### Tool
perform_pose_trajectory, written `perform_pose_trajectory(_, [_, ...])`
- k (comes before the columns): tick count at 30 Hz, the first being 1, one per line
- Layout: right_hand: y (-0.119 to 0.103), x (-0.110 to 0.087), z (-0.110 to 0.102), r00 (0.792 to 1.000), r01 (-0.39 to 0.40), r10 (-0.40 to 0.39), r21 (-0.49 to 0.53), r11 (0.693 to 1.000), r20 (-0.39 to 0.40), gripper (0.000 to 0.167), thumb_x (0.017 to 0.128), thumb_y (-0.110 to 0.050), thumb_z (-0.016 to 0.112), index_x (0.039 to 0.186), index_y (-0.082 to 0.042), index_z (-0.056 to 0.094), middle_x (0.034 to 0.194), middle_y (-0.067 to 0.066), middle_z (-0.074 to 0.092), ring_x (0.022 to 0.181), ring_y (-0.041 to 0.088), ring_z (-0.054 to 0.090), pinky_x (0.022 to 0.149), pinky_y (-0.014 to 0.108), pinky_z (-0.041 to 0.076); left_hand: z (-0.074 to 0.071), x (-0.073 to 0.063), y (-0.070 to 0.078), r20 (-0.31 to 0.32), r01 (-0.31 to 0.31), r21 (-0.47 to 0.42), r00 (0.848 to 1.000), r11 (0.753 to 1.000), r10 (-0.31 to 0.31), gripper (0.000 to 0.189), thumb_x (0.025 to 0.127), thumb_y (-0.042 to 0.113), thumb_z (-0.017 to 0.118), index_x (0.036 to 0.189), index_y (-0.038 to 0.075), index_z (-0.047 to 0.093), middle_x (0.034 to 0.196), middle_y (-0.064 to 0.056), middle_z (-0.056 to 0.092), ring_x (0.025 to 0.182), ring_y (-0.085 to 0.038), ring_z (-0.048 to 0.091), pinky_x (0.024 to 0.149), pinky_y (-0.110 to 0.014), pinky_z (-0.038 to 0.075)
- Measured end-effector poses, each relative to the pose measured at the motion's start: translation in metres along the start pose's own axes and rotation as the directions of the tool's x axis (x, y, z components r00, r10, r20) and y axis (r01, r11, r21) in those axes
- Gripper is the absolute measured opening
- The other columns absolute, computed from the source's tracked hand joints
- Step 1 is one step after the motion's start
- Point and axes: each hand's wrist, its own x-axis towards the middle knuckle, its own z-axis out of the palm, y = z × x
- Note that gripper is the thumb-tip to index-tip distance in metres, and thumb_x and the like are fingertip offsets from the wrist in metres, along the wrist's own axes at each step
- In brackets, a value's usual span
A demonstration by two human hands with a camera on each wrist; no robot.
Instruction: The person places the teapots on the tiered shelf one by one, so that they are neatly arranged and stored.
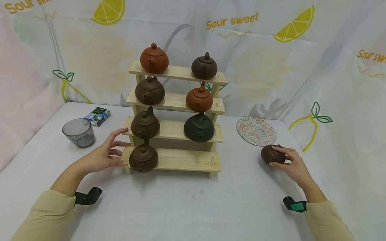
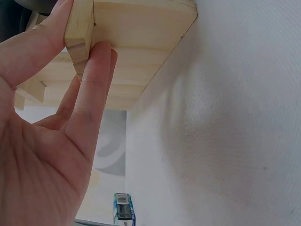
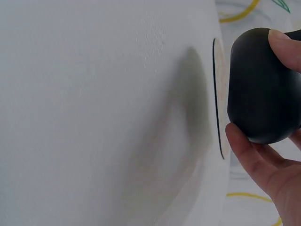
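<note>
My right hand holds a small brown teapot at the right; the right wrist view shows thumb and fingers around its dark body, raised off the table. My left hand grips the left end of a stepped wooden display rack, thumb on one side of a board and fingers on the other. On the bottom step a brown teapot stands at the left. Pairs of teapots fill the upper steps, among them a dark green teapot and a reddish teapot on top.
A round floral mat lies behind the held teapot. Left of the rack are a grey see-through cup and a small blue-green box. A white cloth covers the table; a lemon-printed curtain hangs behind.
</note>
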Motion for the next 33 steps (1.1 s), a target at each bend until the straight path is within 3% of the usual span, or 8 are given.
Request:
perform_pose_trajectory(3, [-0.008, -0.001, 0.006, 0.999, 0.05, -0.051, 0.024, 0.998, 0.01, 0.056, 0.079, -0.012, 0.075, 0.129, -0.004, 0.052, 0.122, 0.013, 0.041, 0.101, 0.014, 0.043, 0.072, 0.016, 0.043, 0.0, 0.0, 0.0, 0.001, -0.002, -0.006, 1.0, 1.0, 0.002, 0.104, 0.078, 0.001, 0.073, 0.147, 0.027, 0.0, 0.136, -0.032, 0.03, 0.102, -0.038, 0.053, 0.075, -0.03, 0.049])
perform_pose_trajectory(7, [-0.021, -0.004, 0.014, 0.99, 0.136, -0.138, 0.086, 0.987, 0.029, 0.056, 0.076, -0.004, 0.076, 0.127, -0.001, 0.053, 0.121, 0.01, 0.042, 0.101, 0.005, 0.045, 0.072, 0.015, 0.046, -0.001, 0.0, -0.001, 0.002, 0.001, -0.012, 1.0, 1.0, -0.001, 0.104, 0.078, 0.001, 0.073, 0.147, 0.028, 0.0, 0.137, -0.032, 0.03, 0.102, -0.038, 0.053, 0.075, -0.03, 0.049])
perform_pose_trajectory(12, [-0.038, -0.006, 0.023, 0.969, 0.226, -0.237, 0.148, 0.963, 0.063, 0.053, 0.074, 0.003, 0.076, 0.123, 0.002, 0.056, 0.12, 0.01, 0.042, 0.101, 0.006, 0.047, 0.072, 0.017, 0.047, -0.001, 0.0, 0.0, 0.002, 0.003, -0.009, 1.0, 1.0, -0.003, 0.105, 0.078, 0.0, 0.073, 0.147, 0.027, 0.0, 0.137, -0.032, 0.03, 0.102, -0.038, 0.053, 0.075, -0.031, 0.049])
perform_pose_trajectory(20, [-0.067, -0.007, 0.039, 0.918, 0.352, -0.381, 0.217, 0.911, 0.109, 0.052, 0.069, 0.011, 0.076, 0.117, 0.004, 0.058, 0.123, 0.015, 0.043, 0.106, 0.007, 0.046, 0.073, 0.022, 0.048, 0.0, 0.0, 0.0, 0.0, 0.005, 0.0, 1.0, 1.0, -0.005, 0.104, 0.078, 0.001, 0.073, 0.147, 0.027, -0.001, 0.137, -0.031, 0.031, 0.101, -0.037, 0.052, 0.075, -0.03, 0.049])
perform_pose_trajectory(33, [-0.099, -0.003, 0.064, 0.846, 0.43, -0.492, 0.283, 0.857, 0.205, 0.051, 0.071, 0.006, 0.077, 0.118, -0.004, 0.061, 0.125, 0.016, 0.044, 0.114, 0.01, 0.042, 0.075, 0.03, 0.049, 0.0, 0.0, 0.0, -0.004, 0.001, 0.001, 1.0, 1.0, -0.001, 0.103, 0.078, 0.0, 0.073, 0.147, 0.027, 0.0, 0.136, -0.032, 0.031, 0.101, -0.037, 0.053, 0.075, -0.03, 0.049])
